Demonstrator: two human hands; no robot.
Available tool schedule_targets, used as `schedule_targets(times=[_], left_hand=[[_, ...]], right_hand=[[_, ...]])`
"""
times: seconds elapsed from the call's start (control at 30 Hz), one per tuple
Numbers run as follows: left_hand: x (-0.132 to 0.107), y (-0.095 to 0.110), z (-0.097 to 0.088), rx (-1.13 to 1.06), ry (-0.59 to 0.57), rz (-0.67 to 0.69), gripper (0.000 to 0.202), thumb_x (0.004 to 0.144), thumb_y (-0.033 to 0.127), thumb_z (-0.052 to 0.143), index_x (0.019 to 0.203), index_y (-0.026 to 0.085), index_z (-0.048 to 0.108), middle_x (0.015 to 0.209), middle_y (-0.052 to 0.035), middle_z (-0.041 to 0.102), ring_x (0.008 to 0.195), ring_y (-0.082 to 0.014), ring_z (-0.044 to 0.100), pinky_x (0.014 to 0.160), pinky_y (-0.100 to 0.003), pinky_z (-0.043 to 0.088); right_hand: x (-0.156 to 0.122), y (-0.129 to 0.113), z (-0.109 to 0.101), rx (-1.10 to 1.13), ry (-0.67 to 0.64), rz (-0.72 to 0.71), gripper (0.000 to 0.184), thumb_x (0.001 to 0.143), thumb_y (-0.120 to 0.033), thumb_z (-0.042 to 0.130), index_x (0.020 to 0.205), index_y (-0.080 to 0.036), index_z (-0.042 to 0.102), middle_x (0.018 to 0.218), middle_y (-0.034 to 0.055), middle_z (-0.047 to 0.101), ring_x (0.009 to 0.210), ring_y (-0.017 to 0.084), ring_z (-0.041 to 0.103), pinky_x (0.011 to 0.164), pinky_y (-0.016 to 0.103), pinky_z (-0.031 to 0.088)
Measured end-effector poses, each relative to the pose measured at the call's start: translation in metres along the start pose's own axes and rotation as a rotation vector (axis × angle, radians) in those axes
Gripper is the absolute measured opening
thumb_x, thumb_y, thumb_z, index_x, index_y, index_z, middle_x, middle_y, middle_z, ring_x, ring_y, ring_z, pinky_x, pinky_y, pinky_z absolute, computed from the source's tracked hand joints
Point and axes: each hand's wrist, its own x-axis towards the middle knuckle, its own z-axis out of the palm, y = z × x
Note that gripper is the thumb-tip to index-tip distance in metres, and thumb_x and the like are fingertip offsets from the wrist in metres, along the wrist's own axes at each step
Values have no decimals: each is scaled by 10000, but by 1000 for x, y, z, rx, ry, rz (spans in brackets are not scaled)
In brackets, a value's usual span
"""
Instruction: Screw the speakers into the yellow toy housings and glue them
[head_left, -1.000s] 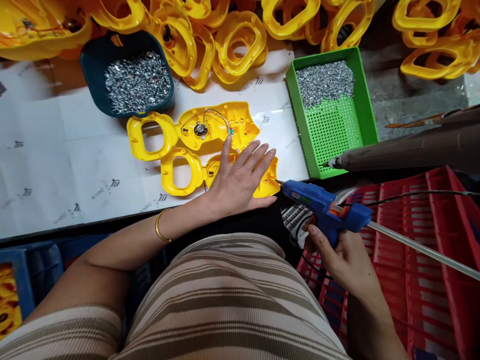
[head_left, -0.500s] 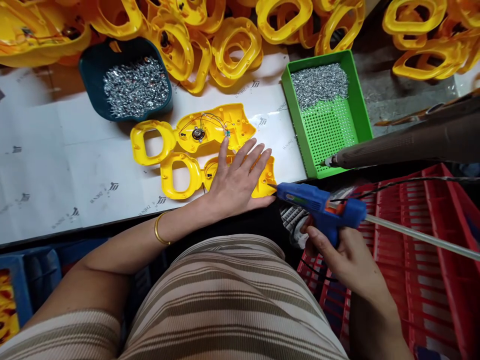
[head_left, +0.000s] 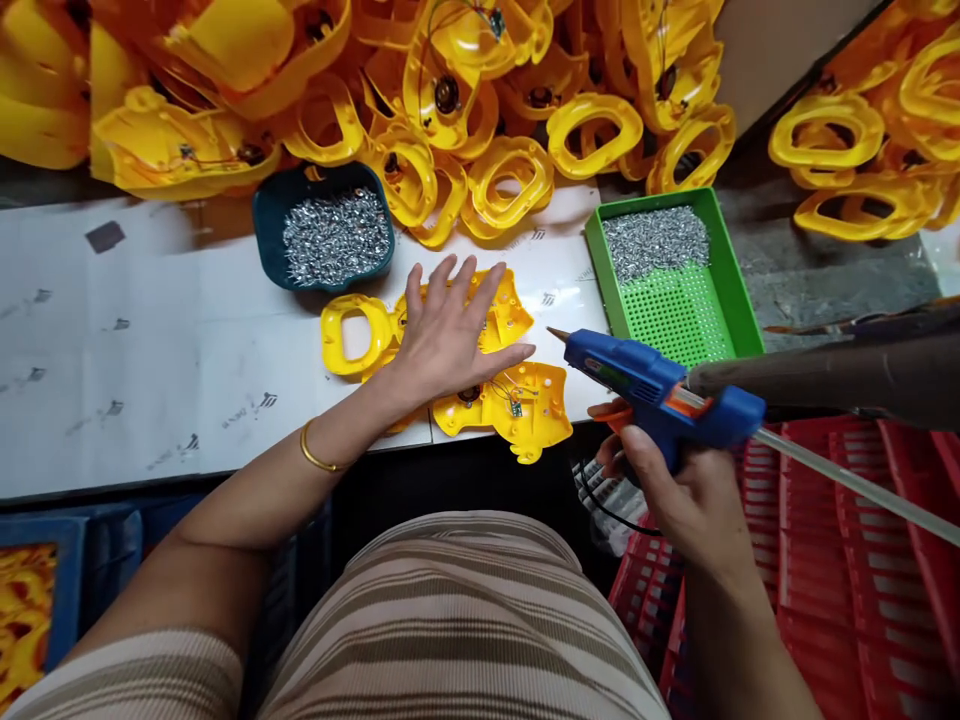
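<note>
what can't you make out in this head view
Head view.
Middle of the upper yellow plastic shell: under the flat left hand.
Grip of the blue plastic glue gun: inside the right hand.
End of the long brown tool: past the right edge.
The silver bits in the green plastic tray: too small to identify.

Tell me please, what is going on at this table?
A person sits at a white-covered table. The left hand lies flat and open on a yellow plastic shell. The right hand holds a blue glue gun, its nozzle pointing toward the shells but not touching them. A second shell with wires showing lies at the near table edge. A teal bowl and a green tray hold small metal parts.
</note>
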Motion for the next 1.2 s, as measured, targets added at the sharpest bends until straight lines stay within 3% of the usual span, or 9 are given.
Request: schedule_targets(times=[0.2, 0.47, 0.7, 0.93, 1.2], left_hand=[[4, 6, 7, -51, 18, 14, 905, 823, 747, 498, 1503, 184, 295, 1501, -192, 377, 1405, -363, 321, 1175, -585, 116], [2, 11, 7, -65, 57, 17, 865, 830, 672, 557, 1492, 178, 300, 1486, -198, 390, 1401, -365, 323, 1175, -585, 108], [1, 11, 6, -72, 64, 12, 843, 837, 672, 541, 1493, 195, 311, 1484, -183, 405, 1403, -365, 316, 1174, -579, 101], [1, 12, 5, -58, 48, 4, 854, 842, 689, 521, 1494, 178, 315, 1497, -186, 385, 1404, -372, 315, 1175, -580, 107], [2, 15, 4, -56, 67, -2, 842, 829, 678, 549, 1486, 195, 337, 1486, -179, 410, 1395, -363, 332, 1173, -579, 116]], right_hand=[[26, -1, 3, -88, -61, 19, 455, 916, -572, 505, 999, -161, 681, 753, 62, 707, 590, 179, 654, 575, 293, 524], [38, 4, 5, -121, -115, 72, 451, 915, -564, 500, 975, -148, 663, 765, 84, 706, 584, 202, 641, 536, 308, 510], [43, 3, 7, -142, -104, 6, 397, 924, -526, 508, 974, -166, 666, 846, 78, 724, 724, 219, 677, 643, 309, 533], [43, 1, 7, -143, -126, 31, 456, 915, -591, 498, 933, -165, 660, 708, 58, 680, 561, 181, 615, 490, 271, 463], [43, -3, 6, -283, -81, -19, 448, 911, -577, 507, 819, -169, 670, 565, 39, 625, 471, 170, 563, 425, 267, 380]])
